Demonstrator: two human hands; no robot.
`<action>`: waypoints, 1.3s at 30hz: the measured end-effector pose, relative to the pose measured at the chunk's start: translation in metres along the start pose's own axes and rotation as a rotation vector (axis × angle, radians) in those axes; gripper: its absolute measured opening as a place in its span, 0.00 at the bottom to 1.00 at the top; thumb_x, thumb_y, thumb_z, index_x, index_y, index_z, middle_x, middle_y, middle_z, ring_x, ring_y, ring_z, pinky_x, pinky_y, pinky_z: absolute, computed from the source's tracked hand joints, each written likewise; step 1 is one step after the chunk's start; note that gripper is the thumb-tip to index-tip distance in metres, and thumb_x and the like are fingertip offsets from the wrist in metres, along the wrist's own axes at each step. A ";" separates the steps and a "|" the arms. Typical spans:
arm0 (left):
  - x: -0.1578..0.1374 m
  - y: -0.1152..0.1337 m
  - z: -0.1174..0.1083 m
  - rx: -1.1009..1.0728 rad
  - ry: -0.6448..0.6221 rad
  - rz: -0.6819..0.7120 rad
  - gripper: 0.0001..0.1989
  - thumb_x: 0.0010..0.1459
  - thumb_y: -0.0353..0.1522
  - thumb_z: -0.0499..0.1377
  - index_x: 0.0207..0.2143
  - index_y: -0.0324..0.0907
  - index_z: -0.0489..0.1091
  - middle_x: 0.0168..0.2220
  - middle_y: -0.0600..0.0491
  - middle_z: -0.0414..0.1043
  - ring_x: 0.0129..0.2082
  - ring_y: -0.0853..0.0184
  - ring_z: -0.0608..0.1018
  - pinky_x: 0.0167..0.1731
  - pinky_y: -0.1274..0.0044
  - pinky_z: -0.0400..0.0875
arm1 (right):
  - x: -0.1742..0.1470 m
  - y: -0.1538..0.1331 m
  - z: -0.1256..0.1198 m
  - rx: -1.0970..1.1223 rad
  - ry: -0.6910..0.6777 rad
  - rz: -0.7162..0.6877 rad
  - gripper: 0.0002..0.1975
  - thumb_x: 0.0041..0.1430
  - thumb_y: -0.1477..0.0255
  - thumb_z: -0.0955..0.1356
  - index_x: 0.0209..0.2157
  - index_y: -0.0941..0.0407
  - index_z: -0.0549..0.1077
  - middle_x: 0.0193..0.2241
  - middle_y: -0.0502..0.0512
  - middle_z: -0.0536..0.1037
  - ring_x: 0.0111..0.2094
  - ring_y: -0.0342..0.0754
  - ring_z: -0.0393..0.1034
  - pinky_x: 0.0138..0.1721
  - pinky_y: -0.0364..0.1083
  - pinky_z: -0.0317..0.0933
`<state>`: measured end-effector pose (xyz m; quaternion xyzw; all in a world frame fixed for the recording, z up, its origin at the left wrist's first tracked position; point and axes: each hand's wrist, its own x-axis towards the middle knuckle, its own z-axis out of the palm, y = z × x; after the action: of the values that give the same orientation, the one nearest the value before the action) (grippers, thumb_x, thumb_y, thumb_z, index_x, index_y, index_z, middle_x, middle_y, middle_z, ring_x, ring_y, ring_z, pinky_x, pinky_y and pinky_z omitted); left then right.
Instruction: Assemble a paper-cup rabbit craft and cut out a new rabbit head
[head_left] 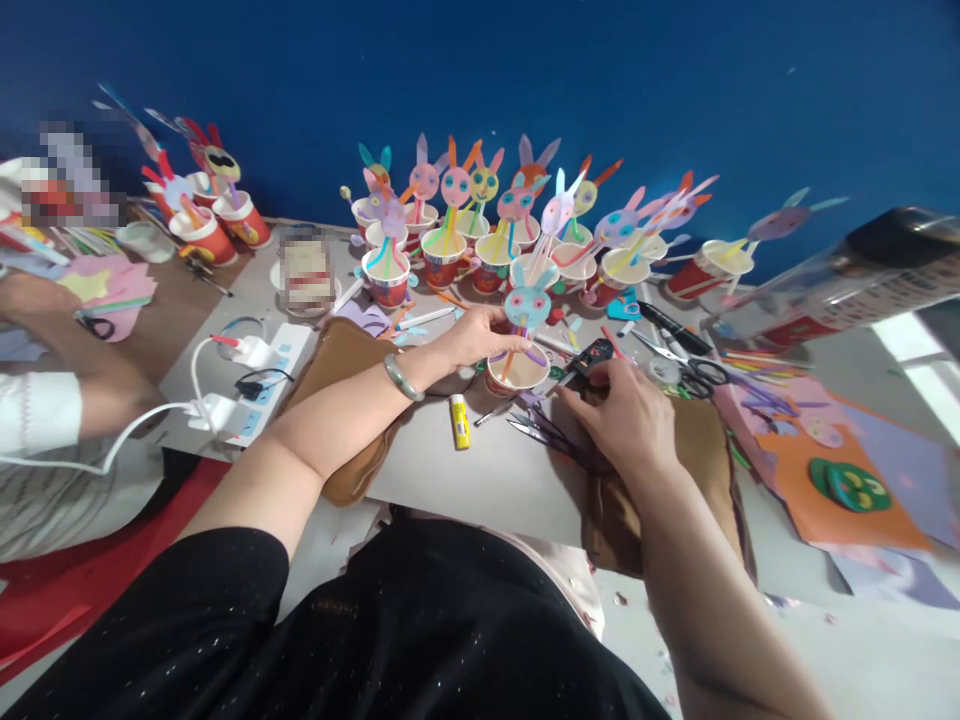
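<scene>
My left hand pinches the lower part of a light-blue paper rabbit figure with round eyes and upright ears. It stands over a white-rimmed paper cup, with purple and orange strips hanging into the cup. To the right, my right hand has its fingers curled by a black tool; what lies between the fingertips is hidden. Scissors lie just below that hand. A yellow glue stick lies on the table in front of the cup.
Several cups with paper rabbits line the blue wall. A white power strip and a co-worker's arm are at left. More scissors, coloured paper and a clear bottle are at right. Brown cushions flank the workspace.
</scene>
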<state>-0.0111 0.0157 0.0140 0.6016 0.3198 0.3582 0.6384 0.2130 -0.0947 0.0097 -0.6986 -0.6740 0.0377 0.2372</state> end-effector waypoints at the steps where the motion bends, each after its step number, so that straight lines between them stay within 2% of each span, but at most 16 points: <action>1: 0.000 0.001 0.001 0.004 0.002 0.004 0.22 0.38 0.41 0.76 0.28 0.36 0.74 0.29 0.55 0.74 0.31 0.70 0.73 0.40 0.73 0.70 | -0.001 -0.001 -0.003 0.036 -0.001 -0.006 0.19 0.54 0.54 0.73 0.38 0.53 0.73 0.33 0.58 0.78 0.33 0.55 0.72 0.34 0.51 0.62; 6: -0.004 0.007 0.003 0.032 0.021 -0.014 0.22 0.37 0.42 0.76 0.27 0.36 0.74 0.27 0.55 0.74 0.29 0.71 0.72 0.38 0.74 0.71 | 0.003 -0.010 -0.006 0.289 -0.090 -0.037 0.19 0.53 0.58 0.73 0.43 0.54 0.77 0.31 0.54 0.77 0.29 0.49 0.69 0.33 0.49 0.64; 13: -0.005 0.007 0.002 0.040 0.004 -0.007 0.19 0.41 0.39 0.76 0.28 0.36 0.75 0.30 0.52 0.76 0.32 0.68 0.75 0.40 0.72 0.72 | 0.015 -0.014 0.008 0.460 -0.109 -0.007 0.11 0.52 0.62 0.72 0.35 0.53 0.76 0.25 0.50 0.71 0.27 0.47 0.65 0.30 0.47 0.61; 22: -0.002 0.005 0.002 0.038 -0.014 0.013 0.19 0.40 0.40 0.75 0.26 0.37 0.74 0.27 0.55 0.73 0.30 0.70 0.72 0.38 0.74 0.68 | 0.019 -0.020 0.011 0.496 -0.118 0.002 0.03 0.48 0.69 0.69 0.26 0.53 0.71 0.25 0.50 0.71 0.27 0.45 0.62 0.31 0.46 0.58; 31: -0.004 0.006 0.002 0.030 -0.007 0.008 0.20 0.38 0.41 0.76 0.27 0.36 0.75 0.29 0.53 0.75 0.31 0.70 0.73 0.39 0.73 0.70 | 0.016 -0.017 0.007 0.538 -0.120 0.037 0.10 0.49 0.66 0.72 0.33 0.55 0.76 0.24 0.49 0.72 0.25 0.45 0.62 0.29 0.45 0.58; 39: -0.001 -0.001 0.002 0.007 -0.003 0.007 0.20 0.38 0.40 0.76 0.28 0.37 0.75 0.29 0.54 0.75 0.31 0.70 0.74 0.38 0.73 0.70 | 0.019 -0.015 0.012 0.623 -0.130 0.094 0.07 0.49 0.65 0.71 0.28 0.54 0.73 0.22 0.48 0.71 0.25 0.44 0.62 0.28 0.44 0.56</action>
<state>-0.0103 0.0140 0.0135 0.6056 0.3181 0.3584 0.6353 0.1961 -0.0732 0.0102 -0.6191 -0.6107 0.2975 0.3940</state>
